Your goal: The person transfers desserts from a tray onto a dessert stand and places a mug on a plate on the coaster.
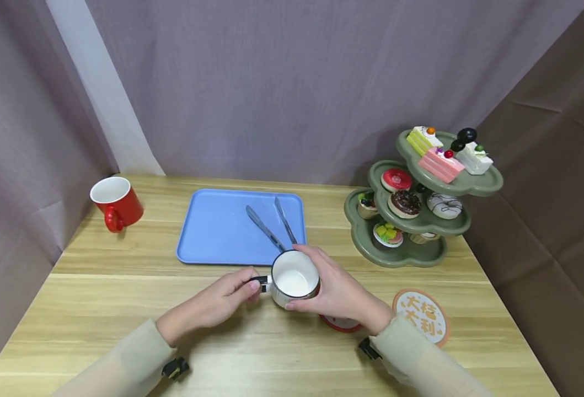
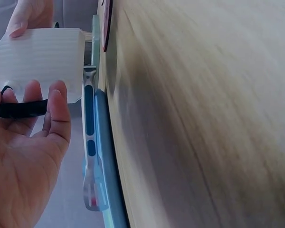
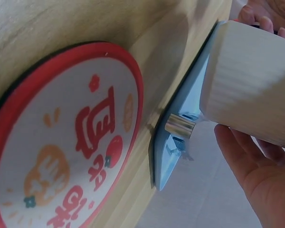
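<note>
A white mug (image 1: 294,274) with a dark rim and a ribbed pale outside is held above the table between both hands. My left hand (image 1: 229,298) grips its black handle (image 2: 23,109), the fingers curled round it in the left wrist view. Around the mug's body on the other side, my right hand (image 1: 338,289) holds on with thumb and fingers. The mug looks empty inside. Beneath my right hand lies a red-rimmed coaster (image 3: 69,137), mostly hidden in the head view. Just beyond the mug, two knives (image 1: 264,227) lie on a blue tray (image 1: 212,231), their near ends hidden.
A red mug (image 1: 123,207) stands at the back left. On the right is a green three-tier stand (image 1: 396,256) with several cakes, donuts and tarts. An orange-rimmed coaster (image 1: 422,314) lies by the right forearm. Curtains (image 1: 292,88) close off the back.
</note>
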Demonstrator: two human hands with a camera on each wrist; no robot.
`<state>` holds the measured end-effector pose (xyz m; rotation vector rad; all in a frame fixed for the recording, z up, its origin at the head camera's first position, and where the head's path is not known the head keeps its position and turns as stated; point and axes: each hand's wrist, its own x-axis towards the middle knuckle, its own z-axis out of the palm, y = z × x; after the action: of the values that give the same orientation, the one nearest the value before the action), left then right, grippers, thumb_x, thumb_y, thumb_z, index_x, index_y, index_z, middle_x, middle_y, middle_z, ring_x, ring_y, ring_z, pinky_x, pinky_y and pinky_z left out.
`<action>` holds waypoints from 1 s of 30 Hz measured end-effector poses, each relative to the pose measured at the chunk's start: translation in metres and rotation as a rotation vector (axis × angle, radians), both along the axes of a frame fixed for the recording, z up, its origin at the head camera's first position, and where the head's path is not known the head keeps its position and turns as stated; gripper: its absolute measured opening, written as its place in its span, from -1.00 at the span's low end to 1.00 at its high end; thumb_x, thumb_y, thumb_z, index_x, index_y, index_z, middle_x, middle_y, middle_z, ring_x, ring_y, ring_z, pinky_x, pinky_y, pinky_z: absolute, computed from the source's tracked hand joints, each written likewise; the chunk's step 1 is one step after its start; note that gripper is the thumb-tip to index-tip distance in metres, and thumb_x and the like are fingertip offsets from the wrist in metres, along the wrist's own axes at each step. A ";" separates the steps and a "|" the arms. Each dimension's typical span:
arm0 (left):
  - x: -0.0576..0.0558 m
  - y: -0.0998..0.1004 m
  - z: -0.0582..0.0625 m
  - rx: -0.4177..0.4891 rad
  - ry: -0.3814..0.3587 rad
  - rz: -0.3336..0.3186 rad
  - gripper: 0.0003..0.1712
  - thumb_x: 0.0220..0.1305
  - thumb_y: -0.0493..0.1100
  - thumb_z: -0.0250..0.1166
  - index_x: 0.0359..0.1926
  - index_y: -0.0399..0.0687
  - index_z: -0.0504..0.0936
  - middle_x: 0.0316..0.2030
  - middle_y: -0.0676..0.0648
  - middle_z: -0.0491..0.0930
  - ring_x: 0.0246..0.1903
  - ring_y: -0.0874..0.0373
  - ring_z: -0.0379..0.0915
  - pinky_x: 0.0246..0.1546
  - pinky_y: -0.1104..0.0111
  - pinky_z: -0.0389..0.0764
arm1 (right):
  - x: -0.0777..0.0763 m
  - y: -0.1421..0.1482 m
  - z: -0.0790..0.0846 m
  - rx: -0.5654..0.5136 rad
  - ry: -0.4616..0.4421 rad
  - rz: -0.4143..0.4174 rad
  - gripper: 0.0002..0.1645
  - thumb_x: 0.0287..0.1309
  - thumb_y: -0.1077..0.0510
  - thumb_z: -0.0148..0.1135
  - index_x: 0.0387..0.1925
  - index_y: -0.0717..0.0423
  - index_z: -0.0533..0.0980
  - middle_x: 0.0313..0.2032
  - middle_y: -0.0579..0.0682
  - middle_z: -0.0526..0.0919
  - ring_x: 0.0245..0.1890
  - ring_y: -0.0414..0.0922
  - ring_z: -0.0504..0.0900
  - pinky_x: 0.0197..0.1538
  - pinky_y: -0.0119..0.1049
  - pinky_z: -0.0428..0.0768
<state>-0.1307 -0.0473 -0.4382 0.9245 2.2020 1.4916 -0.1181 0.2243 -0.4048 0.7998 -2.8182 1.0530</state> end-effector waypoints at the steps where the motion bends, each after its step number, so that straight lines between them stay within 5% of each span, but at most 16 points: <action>1: 0.000 0.000 -0.002 0.005 0.000 -0.005 -0.69 0.53 -0.02 -0.09 -0.25 -0.04 0.51 -0.38 -0.14 0.52 -0.36 -0.07 0.44 -0.34 0.29 0.51 | 0.000 0.000 0.000 0.004 0.000 -0.001 0.23 -0.30 -0.43 0.48 0.41 -0.24 0.15 0.19 -0.20 0.38 0.05 -0.16 0.50 0.06 -0.15 0.52; 18: 0.001 0.007 0.000 -0.053 0.052 0.009 -0.69 0.52 0.07 -0.09 -0.15 0.07 0.53 -0.33 0.01 0.55 -0.32 0.14 0.47 -0.26 0.32 0.54 | 0.002 0.007 0.001 0.018 0.023 -0.028 0.17 -0.25 -0.39 0.48 0.39 -0.14 0.21 0.18 -0.13 0.43 0.03 -0.12 0.53 0.01 -0.13 0.56; 24: 0.004 0.003 0.003 -0.181 0.164 0.071 -0.55 0.50 0.15 -0.08 0.24 0.11 0.42 -0.06 0.04 0.58 -0.20 0.23 0.53 -0.12 0.28 0.56 | 0.007 0.019 0.004 0.004 0.004 -0.081 0.15 -0.25 -0.33 0.52 0.37 -0.12 0.22 0.15 -0.12 0.43 0.00 -0.10 0.54 -0.04 -0.12 0.58; 30: 0.008 -0.007 0.002 -0.311 0.338 0.149 -0.35 0.46 0.19 -0.02 0.45 0.10 0.20 0.33 0.02 0.31 0.20 0.16 0.34 0.23 0.17 0.33 | 0.016 0.043 0.011 -0.005 0.009 -0.142 0.11 -0.23 -0.25 0.55 0.36 -0.12 0.22 0.13 -0.14 0.44 -0.05 -0.15 0.56 -0.12 -0.17 0.60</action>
<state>-0.1232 -0.0542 -0.4363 0.9811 2.6995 1.0624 -0.1025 0.2677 -0.3936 0.5918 -2.8144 1.0320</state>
